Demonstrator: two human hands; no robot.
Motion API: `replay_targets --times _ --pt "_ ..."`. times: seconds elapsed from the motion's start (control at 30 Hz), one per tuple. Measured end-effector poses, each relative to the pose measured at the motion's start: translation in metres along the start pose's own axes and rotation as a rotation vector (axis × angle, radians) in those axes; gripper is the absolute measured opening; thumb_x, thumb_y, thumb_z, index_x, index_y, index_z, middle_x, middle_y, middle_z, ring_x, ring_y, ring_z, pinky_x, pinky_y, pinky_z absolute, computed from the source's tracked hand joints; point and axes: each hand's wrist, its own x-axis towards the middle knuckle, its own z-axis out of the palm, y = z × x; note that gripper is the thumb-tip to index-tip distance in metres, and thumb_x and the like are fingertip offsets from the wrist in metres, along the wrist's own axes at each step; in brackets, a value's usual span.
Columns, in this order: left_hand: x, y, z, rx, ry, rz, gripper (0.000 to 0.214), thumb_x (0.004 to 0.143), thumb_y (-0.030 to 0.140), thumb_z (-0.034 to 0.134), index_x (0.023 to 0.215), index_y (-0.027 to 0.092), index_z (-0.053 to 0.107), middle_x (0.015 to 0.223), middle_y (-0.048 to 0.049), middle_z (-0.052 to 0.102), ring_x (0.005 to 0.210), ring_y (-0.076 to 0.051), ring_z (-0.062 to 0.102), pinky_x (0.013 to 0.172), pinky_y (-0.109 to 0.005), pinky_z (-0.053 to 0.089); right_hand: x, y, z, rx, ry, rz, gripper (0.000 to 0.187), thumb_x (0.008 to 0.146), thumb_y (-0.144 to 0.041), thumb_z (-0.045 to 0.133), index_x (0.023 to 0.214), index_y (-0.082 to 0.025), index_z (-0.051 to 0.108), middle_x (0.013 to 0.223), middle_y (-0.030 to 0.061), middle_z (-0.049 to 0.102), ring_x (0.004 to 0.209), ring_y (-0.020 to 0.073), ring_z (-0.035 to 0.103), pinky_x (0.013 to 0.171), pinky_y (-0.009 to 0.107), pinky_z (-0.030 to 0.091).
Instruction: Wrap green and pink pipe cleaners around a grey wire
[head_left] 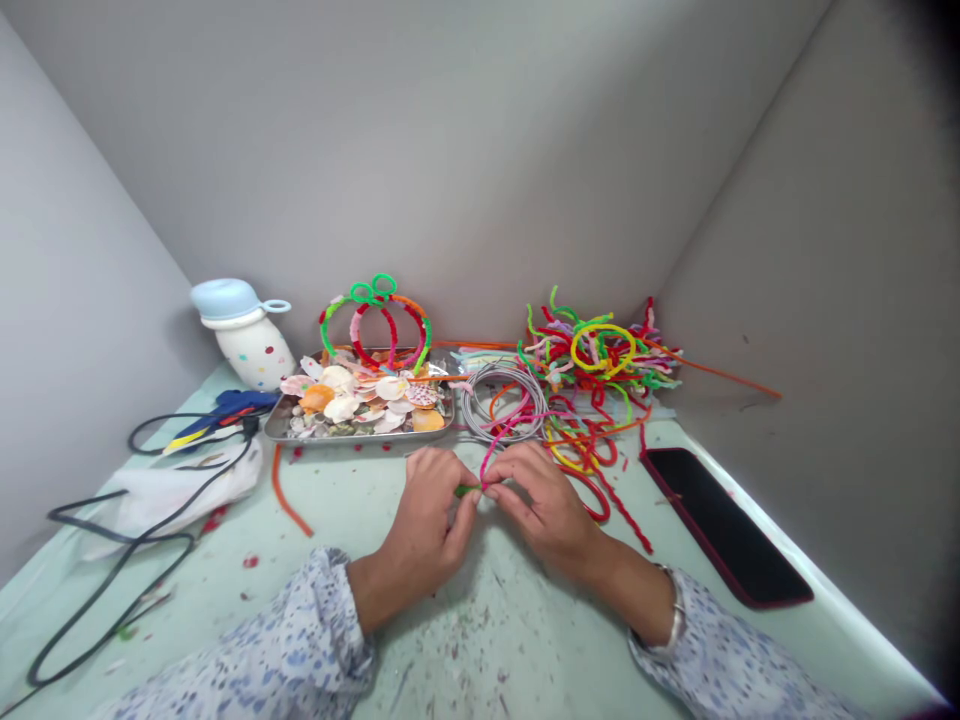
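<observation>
Between my fingertips sits a short green pipe cleaner (466, 490), low over the middle of the pale green surface (465, 640). My left hand (429, 522) has its grip closed on the green piece from the left. My right hand (541, 500) pinches shut on a pink pipe cleaner (501, 440) right where it meets the green one, and the pink strand curves up and away from my fingers toward the back. Both hands touch at the fingertips.

Just behind my right hand lies a coil of grey wire (501, 400), and beyond it a tangled heap of pipe cleaners (596, 365) in red, yellow, green and orange. Behind my left hand is a metal tray (360, 428) full of shells, with a pipe-cleaner hoop (375, 320) standing at its far side. A white bottle with a blue cap (244, 335) stands to the left of the tray, near a glue gun (217, 412) and its black cord (127, 560). A dark phone (724, 525) lies to my right.
</observation>
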Motion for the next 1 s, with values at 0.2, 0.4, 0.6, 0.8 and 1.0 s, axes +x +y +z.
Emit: replay_targets --times 0.2,0.4,0.6,0.8,1.0 --pt "0.0002 0.0003 -0.0001 0.009 -0.023 0.014 0.008 0.088 0.016 0.042 0.085 0.018 0.049 0.082 -0.0044 0.052 0.083 -0.021 0.046 0.081 -0.039 0.035 0.0005 -0.0020 -0.0006 0.007 -0.050 0.018 0.004 0.092 -0.018 0.053 0.090 -0.020 0.055 0.090 0.0038 0.059 0.090 0.0199 0.050 0.082 0.036 0.040" --pt "0.0001 -0.0005 0.0003 0.015 -0.044 0.025 0.008 0.088 0.015 0.042 0.084 0.018 0.049 0.082 -0.0044 0.051 0.082 -0.021 0.045 0.081 -0.040 0.035 -0.0011 -0.0020 -0.0010 0.042 -0.094 0.054 0.007 0.092 -0.017 0.049 0.088 -0.020 0.052 0.089 0.0046 0.056 0.089 0.0203 0.048 0.081 0.036 0.040" --pt "-0.0003 0.0006 0.0006 0.008 -0.041 0.029 0.008 0.088 0.016 0.042 0.086 0.019 0.049 0.082 -0.0042 0.052 0.083 -0.021 0.045 0.081 -0.040 0.035 -0.0007 -0.0022 -0.0034 0.087 -0.090 0.065 0.010 0.094 -0.024 0.047 0.088 -0.021 0.054 0.088 0.0037 0.056 0.090 0.0197 0.049 0.081 0.036 0.040" --pt "-0.0019 0.0010 0.0006 0.001 -0.042 0.017 0.008 0.089 0.016 0.043 0.084 0.019 0.048 0.082 -0.0040 0.051 0.082 -0.021 0.045 0.080 -0.039 0.035 0.0008 -0.0020 -0.0031 0.087 -0.088 0.087 0.012 0.094 -0.025 0.048 0.085 -0.021 0.054 0.086 0.0027 0.056 0.088 0.0193 0.049 0.080 0.035 0.038" --pt "-0.0009 0.0004 0.0007 0.004 -0.053 0.044 0.008 0.089 0.016 0.042 0.086 0.019 0.049 0.083 -0.0039 0.051 0.083 -0.021 0.044 0.082 -0.040 0.035 0.0018 -0.0033 -0.0025 0.117 -0.119 0.120 0.015 0.094 -0.024 0.046 0.080 -0.020 0.051 0.083 0.0028 0.054 0.086 0.0189 0.048 0.078 0.034 0.039"
